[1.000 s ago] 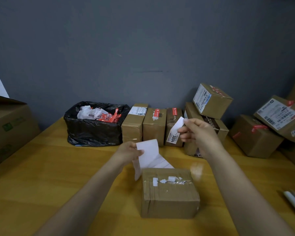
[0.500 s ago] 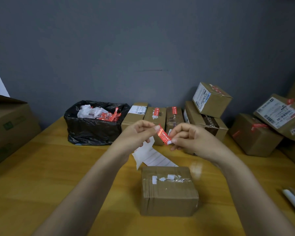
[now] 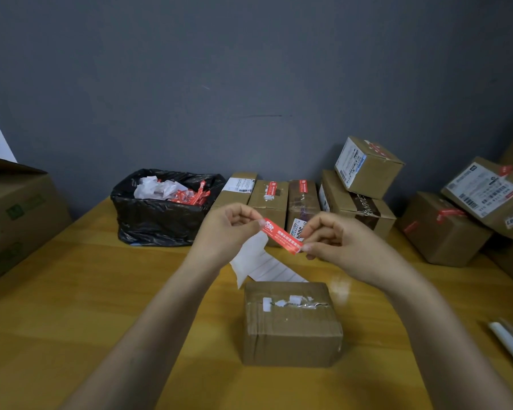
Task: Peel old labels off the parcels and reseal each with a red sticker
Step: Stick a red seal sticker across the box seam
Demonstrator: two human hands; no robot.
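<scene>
- The red sticker (image 3: 282,235) is held in the air between the two hands, above and a little beyond the near parcel. It slopes down from its upper left end to its lower right end, and its white print faces the camera.
- The left hand (image 3: 228,229) pinches the sticker's upper left end between thumb and forefinger, with the other fingers curled in.
- The right hand (image 3: 341,247) pinches the lower right end in the same way, fingers curled.
- A white backing sheet (image 3: 256,261) shows under the sticker and reaches down to the table behind the parcel. Whether the left hand also holds it cannot be told.
- The near parcel (image 3: 290,324), a taped brown box, sits on the yellow wooden table (image 3: 80,291) between the forearms. White label scraps (image 3: 282,301) cling along its top seam.
- A row of three parcels (image 3: 268,199) stands against the grey wall beyond the hands. Two carry red stickers on top, and the leftmost has a white label.
- To their left, a black bag (image 3: 160,214) holds crumpled white paper and red strips.
- To the right, two stacked boxes (image 3: 365,184) lean at the wall, the upper one tilted.
- Further right lie more parcels (image 3: 444,229), with red stickers and a large white label.
- A big carton (image 3: 18,208) stands at the left edge.
- A white roll (image 3: 510,341) lies at the right edge.
</scene>
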